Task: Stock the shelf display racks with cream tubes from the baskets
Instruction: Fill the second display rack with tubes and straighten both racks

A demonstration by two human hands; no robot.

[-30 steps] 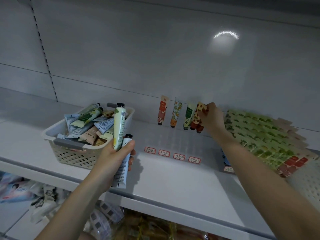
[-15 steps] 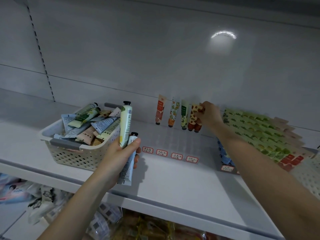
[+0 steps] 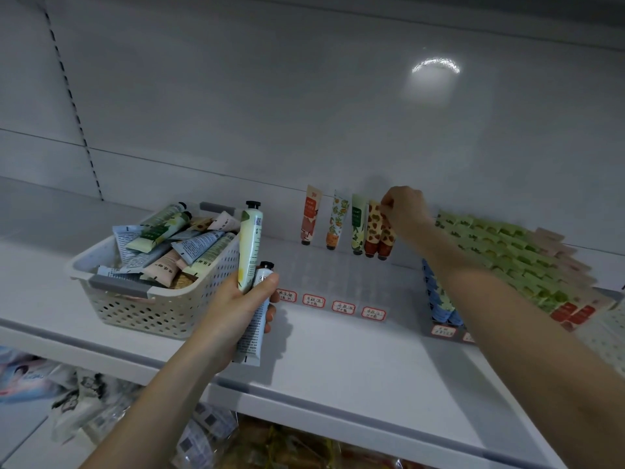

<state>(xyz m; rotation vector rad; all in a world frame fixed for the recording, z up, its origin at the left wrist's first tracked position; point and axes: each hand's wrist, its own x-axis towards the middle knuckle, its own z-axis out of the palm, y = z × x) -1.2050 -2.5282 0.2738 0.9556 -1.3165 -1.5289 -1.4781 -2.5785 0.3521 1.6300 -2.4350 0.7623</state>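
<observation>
A white shelf runs across the view under a pale grey back panel, with a slotted upright at the far left. Packaged goods lie on the level below.

The left hand hovers over the shelf's front edge, clenched around two cream tubes: a pale green tube standing cap-up and a white tube beside it, its crimped end pointing down. The right hand reaches to the shelf's back edge, fingers pinched on the top of a spotted orange tube that stands cap-down in the clear display rack.

In the rack's back row, left of that tube, stand another spotted one touching it, then a green tube, a floral tube and a red tube, all cap-down. Red-bordered price labels line the rack's front.

Toward the shelf's left end sits a cream perforated basket heaped with mixed tubes. At the right end, rows of green-topped tubes fill another rack, partly hidden by the right forearm.
</observation>
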